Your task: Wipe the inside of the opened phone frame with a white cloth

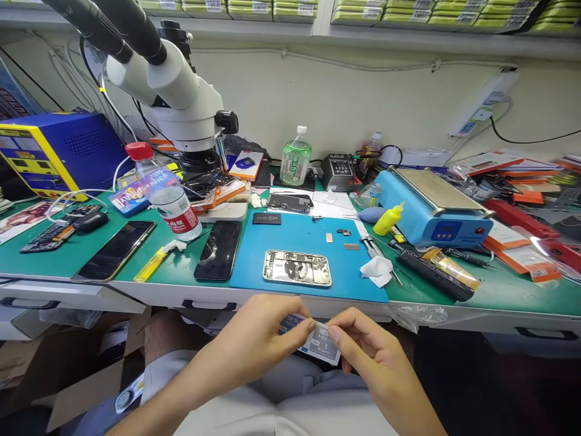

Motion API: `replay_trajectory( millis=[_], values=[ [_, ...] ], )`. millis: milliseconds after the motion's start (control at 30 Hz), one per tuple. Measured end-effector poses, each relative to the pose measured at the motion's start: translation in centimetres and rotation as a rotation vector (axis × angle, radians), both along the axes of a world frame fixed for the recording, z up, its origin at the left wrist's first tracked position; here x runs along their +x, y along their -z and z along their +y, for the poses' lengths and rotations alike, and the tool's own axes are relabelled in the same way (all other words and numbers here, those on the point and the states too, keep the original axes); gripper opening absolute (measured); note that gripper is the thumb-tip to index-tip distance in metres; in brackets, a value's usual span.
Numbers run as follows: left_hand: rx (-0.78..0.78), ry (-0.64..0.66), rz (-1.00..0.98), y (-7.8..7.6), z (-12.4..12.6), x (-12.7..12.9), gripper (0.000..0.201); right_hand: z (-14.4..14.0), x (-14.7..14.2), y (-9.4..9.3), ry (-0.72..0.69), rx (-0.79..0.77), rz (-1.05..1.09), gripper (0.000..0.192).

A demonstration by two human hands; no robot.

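Between my two hands, above my lap and just in front of the bench edge, is a small grey and blue wipe packet (323,346) with "Wipes" printed on it. My left hand (276,333) pinches its upper edge between thumb and fingers. Close beside it, my right hand (370,348) pinches the same packet near the top. Whether the packet is torn cannot be made out. Beyond the hands, an opened phone body (297,268) lies on the blue mat (254,290), its inner parts showing. A phone battery (267,218) and small metal parts lie farther back on the mat.
Left of the mat are a cracked phone (218,249), a yellow-handled brush (152,263), a water bottle (175,206) and another phone (115,251). A microscope (181,91) rises behind. On the right stand a blue heating machine (431,206), a yellow bottle (389,219) and a crumpled white wipe (376,270).
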State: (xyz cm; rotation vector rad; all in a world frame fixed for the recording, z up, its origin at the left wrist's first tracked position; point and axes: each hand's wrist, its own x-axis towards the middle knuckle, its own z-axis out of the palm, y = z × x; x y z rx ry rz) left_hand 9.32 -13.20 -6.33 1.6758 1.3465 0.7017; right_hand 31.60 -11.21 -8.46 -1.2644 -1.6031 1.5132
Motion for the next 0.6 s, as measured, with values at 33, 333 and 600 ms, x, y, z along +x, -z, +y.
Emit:
replay_trajectory(
  millis=[33, 333, 600],
  values=[
    [-0.016, 0.001, -0.009, 0.1, -0.1, -0.1, 0.029, -0.2, -0.1, 0.0, 0.013, -0.021, 0.006, 0.043],
    [-0.180, 0.015, -0.122, 0.8, -1.2, -0.7, 0.038, -1.1, -0.8, 0.6, -0.101, 0.041, -0.089, 0.040],
    [-0.180, -0.050, -0.047, 1.8, -2.9, -0.9, 0.029, -1.7, -1.6, 2.0, -0.092, 0.087, -0.110, 0.039]
  ],
)
